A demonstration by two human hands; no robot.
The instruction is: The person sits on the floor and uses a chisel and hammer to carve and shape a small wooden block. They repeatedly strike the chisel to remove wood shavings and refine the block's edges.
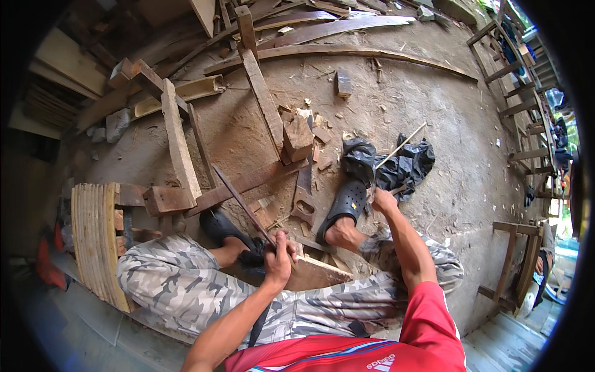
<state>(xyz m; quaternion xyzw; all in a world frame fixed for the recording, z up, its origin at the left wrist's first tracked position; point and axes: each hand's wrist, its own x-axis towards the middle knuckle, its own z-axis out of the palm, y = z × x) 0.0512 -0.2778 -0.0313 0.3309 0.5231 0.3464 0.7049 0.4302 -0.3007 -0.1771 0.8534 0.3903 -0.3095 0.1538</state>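
My left hand (279, 261) is closed round the lower end of a long, narrow, dark flat bar (240, 202), which slants up and left across a reddish-brown wooden rail (251, 184). Whether the bar is a file or a blade I cannot tell. On the ground to the right, my right hand (383, 201) reaches beside my clog to the near edge of a crumpled black plastic bag (406, 162). Its fingers are closed, and what they hold is hidden. A thin pale stick (401, 145) lies across the bag. Between my feet rests a handsaw (304, 206) with a wooden handle.
A wooden frame (176, 139) stands ahead on the left. Near it are a wood block (298, 137) and scattered offcuts (322, 135). Long planks (347, 49) lie at the back. A ladder-like wooden frame (519, 108) stands at the right. Stacked boards (94, 242) are by my left knee.
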